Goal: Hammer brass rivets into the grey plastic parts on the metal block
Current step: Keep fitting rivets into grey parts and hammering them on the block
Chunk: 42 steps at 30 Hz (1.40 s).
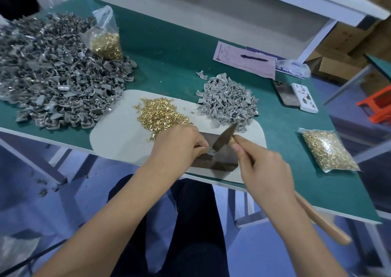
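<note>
Dark, dull metal block (220, 162) between the hands; shiny brass rivets (160, 115) beyond the left hand (175, 145); matt grey plastic parts (228, 101) beyond the right hand (264, 170), which grips a smooth wooden hammer handle (323, 221).

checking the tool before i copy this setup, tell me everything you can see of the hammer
The hammer has a small dark metal head, tapered to a point at its upper end, on a pale wooden handle that runs back past the table edge. The right hand grips the handle close to the head. The head's lower end is down at the grey part on the metal block.
</note>
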Motion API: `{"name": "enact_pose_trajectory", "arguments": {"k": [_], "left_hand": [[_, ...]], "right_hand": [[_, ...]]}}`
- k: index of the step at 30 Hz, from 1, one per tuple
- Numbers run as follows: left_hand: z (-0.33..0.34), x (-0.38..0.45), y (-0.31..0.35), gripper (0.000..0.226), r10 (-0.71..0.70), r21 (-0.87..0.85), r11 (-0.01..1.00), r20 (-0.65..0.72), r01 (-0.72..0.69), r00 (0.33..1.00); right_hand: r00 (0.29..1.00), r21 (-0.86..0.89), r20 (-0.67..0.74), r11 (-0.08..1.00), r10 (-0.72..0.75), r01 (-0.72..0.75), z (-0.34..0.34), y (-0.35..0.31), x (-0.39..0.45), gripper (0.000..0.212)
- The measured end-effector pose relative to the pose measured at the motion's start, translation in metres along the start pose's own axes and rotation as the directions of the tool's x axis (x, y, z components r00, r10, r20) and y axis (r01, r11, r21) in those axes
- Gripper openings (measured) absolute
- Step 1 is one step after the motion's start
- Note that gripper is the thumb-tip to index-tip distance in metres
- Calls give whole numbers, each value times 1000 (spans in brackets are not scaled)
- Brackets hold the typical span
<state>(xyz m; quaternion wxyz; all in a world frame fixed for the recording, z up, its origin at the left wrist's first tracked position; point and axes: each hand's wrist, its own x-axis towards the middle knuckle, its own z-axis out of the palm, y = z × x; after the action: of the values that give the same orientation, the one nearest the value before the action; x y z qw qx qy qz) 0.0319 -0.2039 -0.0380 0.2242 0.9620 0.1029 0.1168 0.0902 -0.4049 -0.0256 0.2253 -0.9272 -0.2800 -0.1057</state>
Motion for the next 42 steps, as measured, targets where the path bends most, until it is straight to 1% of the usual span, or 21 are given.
{"name": "enact_pose_trajectory", "arguments": {"k": [2,4,7,8,10,11,14,15,18,19,22,23,25,28,31,33,35,37,39,41,42], "left_hand": [[0,0,0,12,-1,4,1000,8,1,1000],[0,1,0,12,-4,9,1000,15,4,1000],[-1,1,-1,14,4,16,1000,18,-5,1000],[0,1,-1,14,7,16,1000,22,-7,1000],[0,1,-1,13,3,10,1000,25,-3,1000],[0,1,-1,14,-2,7,1000,25,2,1000],[0,2,-1,15,-2,10,1000,22,2,1000],[0,3,-1,14,2,7,1000,27,-2,1000],[0,2,-1,12,-6,4,1000,36,6,999],[0,2,-1,12,-7,5,1000,39,6,999],[-1,3,-1,13,-1,-3,1000,47,1,999],[0,3,0,13,-2,-15,1000,52,3,999],[0,3,-1,13,-4,-30,1000,54,5,999],[4,2,-2,14,-5,-28,1000,31,6,1000],[7,2,-4,12,-3,-36,999,14,4,1000],[8,1,-6,10,8,-89,996,24,-6,1000],[9,0,-8,6,27,-183,983,38,-20,999],[8,-2,-9,4,35,-235,972,43,-24,998],[6,-4,-10,4,30,-218,976,24,-24,999],[3,-7,-12,6,26,-145,989,-29,-30,999],[2,-9,-14,7,24,-121,992,-58,-31,998]], "right_hand": [[996,3,-91,1000,-5,5,-1,1,0,28],[984,73,-177,997,-5,18,-2,0,-1,30],[999,-11,-28,999,-34,34,-1,0,-2,28],[998,-27,-47,999,-35,34,-1,1,-1,28],[987,43,-159,999,-8,15,-1,1,-1,29],[984,74,-177,997,-3,17,0,-1,-3,30],[996,-9,-71,998,-62,61,3,-1,-6,31],[993,-17,-96,998,-62,61,2,1,-5,31],[963,92,-269,995,-16,42,1,1,-6,33],[971,86,-238,995,-27,49,1,0,-7,34],[998,-36,45,998,-55,56,-7,-4,-3,35],[997,-77,67,995,-50,55,-12,-2,1,35],[1000,-86,6,996,-10,10,-18,2,7,31],[988,-59,-67,988,141,-145,-11,13,10,32],[969,-238,-43,939,244,-247,2,33,10,44],[943,-245,3,915,332,-321,10,43,8,46],[930,-260,72,907,361,-332,15,49,4,43],[951,-320,82,912,298,-258,18,50,1,39],[981,-221,2,957,195,-189,20,43,2,28],[996,52,-72,997,53,-49,23,25,6,22],[995,165,-93,986,-20,36,25,13,9,19]]}}
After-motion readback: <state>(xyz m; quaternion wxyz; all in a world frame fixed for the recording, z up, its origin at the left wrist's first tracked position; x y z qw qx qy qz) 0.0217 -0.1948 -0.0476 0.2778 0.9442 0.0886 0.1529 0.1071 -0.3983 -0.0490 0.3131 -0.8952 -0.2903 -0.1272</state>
